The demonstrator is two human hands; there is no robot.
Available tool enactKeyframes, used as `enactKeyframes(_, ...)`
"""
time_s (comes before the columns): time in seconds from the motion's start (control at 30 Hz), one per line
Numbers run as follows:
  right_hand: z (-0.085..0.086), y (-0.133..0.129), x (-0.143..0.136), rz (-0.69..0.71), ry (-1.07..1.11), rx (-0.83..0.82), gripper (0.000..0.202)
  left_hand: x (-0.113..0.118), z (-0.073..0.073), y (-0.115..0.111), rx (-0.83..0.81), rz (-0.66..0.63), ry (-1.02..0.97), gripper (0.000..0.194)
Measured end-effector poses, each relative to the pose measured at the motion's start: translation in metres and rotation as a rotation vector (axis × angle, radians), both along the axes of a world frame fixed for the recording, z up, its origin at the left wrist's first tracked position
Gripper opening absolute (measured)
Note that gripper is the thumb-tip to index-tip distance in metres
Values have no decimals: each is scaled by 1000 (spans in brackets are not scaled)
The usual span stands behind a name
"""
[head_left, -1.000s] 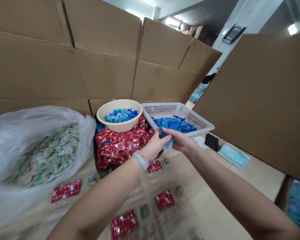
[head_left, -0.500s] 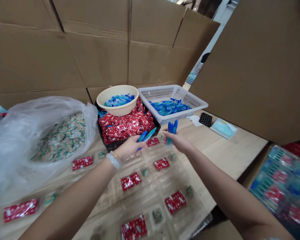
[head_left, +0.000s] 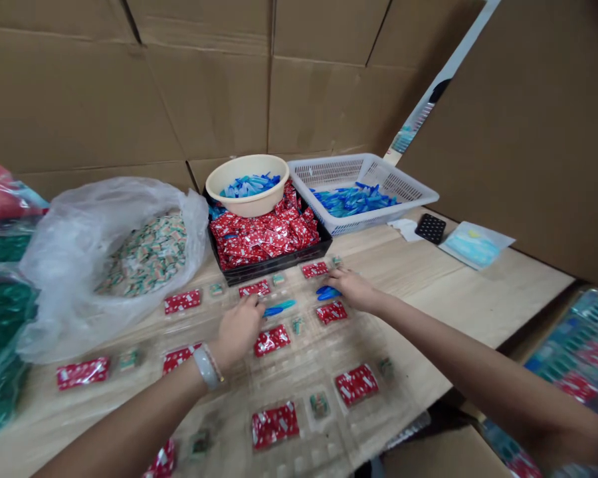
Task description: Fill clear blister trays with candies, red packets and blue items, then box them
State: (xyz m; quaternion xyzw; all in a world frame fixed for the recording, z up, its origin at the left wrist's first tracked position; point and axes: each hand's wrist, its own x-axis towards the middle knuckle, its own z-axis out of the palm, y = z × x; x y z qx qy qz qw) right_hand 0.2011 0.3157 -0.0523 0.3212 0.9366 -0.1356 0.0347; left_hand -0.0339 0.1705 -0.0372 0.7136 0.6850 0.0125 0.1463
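Note:
My left hand (head_left: 240, 326) is low over the clear plastic trays, its fingertips closed on the end of slim blue and light-blue pointed plastic pieces (head_left: 280, 308). To its right, my right hand (head_left: 353, 290) pinches darker blue plastic pieces (head_left: 327, 293) at tray level, between two red packets. Red printed packets (head_left: 272, 340) and small green-and-beige wrapped packets (head_left: 319, 404) sit in separate compartments of the clear trays (head_left: 323, 345). The fingertips of both hands are partly hidden.
Behind the trays, a black box (head_left: 279, 263) of red packets carries a cream bowl (head_left: 248, 204) of blue pieces. A white basket (head_left: 363, 222) holds more. A plastic bag (head_left: 194, 226) of small packets stands left. A black patterned item (head_left: 431, 228) and a packaged mask (head_left: 473, 245) lie right.
Both hands have come down from above the trays to tray level with the blue pieces, which now lie flatter. The camera view has shifted slightly.

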Motion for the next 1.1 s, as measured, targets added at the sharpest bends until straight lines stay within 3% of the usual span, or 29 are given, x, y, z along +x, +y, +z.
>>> enactKeyframes(0.1, 5, -6, 9, -66, 33, 18, 37, -18, 7, -7, 100, 97, -116, 31)
enactKeyframes(0.2, 9, -18, 32, -323, 180, 0, 29, -29, 8, -31, 181, 121, -284, 38)
enactKeyframes(0.27, 10, -32, 51, -484, 262, -56, 28, -21, 4, -52, 124, 56, -372, 38)
enactKeyframes(0.37, 9, -58, 78, -602, 375, -194, 24, 8, -6, -80, 59, -9, -409, 37)
enactKeyframes(0.53, 11, -95, 108, -494, 371, -235, 23, 50, -23, -92, 107, -129, -335, 25)
enactKeyframes(0.63, 13, -107, 112, -367, 333, -191, 24, 53, -33, -91, 153, -193, -284, 27)
enactKeyframes(0.77, 5, -111, 98, -170, 220, -37, 25, 53, -44, -93, 260, -302, -171, 38)
enactKeyframes(0.9, -5, -109, 81, 2, 106, 76, 35, 53, -46, -95, 194, -415, -91, 60)
enactKeyframes(0.97, -3, -108, 86, -14, 149, 110, 39, 52, -43, -95, 158, -420, -80, 62)
enactKeyframes(1.1, 6, -117, 124, -323, 255, 182, 32, 59, -31, -90, 177, -413, -88, 59)
